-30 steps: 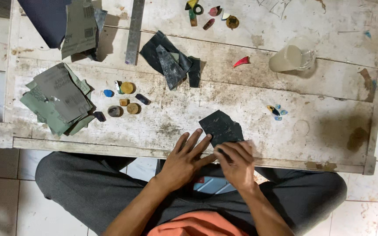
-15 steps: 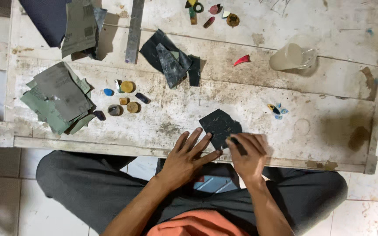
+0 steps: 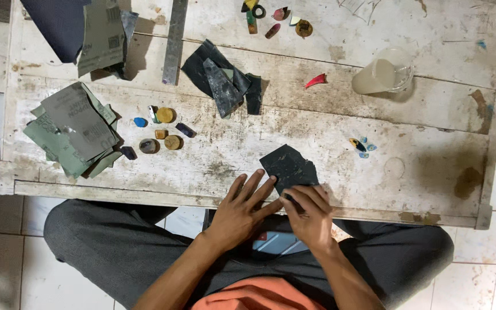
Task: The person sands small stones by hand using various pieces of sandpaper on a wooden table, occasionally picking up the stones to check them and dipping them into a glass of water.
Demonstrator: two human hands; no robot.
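Barely anything has shifted in the last half second: the right hand (image 3: 310,213) has drawn in a touch toward the near edge of the dark sandpaper sheet (image 3: 289,167), while the left hand (image 3: 241,208) keeps its spot. That left hand lies flat with fingers spread, fingertips pressing the sheet's near left corner down against the worn white wooden table (image 3: 328,123). The right hand is curled, fingers bunched over the sheet's near right edge; whether something small is pinched under them cannot be told, as the fingers hide it. The sheet itself sits close to the table's near edge, just in front of the person, whose knees in grey trousers show below. Off to the left lies a fan of grey-green sandpaper sheets (image 3: 73,129), and just right of it a cluster of small round and coloured stones (image 3: 161,129). Farther back, a heap of dark sandpaper scraps (image 3: 222,77) sits mid-table, a red curved piece (image 3: 317,80) to its right, and a clear plastic cup of cloudy liquid (image 3: 383,74) beyond that. A metal ruler (image 3: 174,40) lies at the far side.
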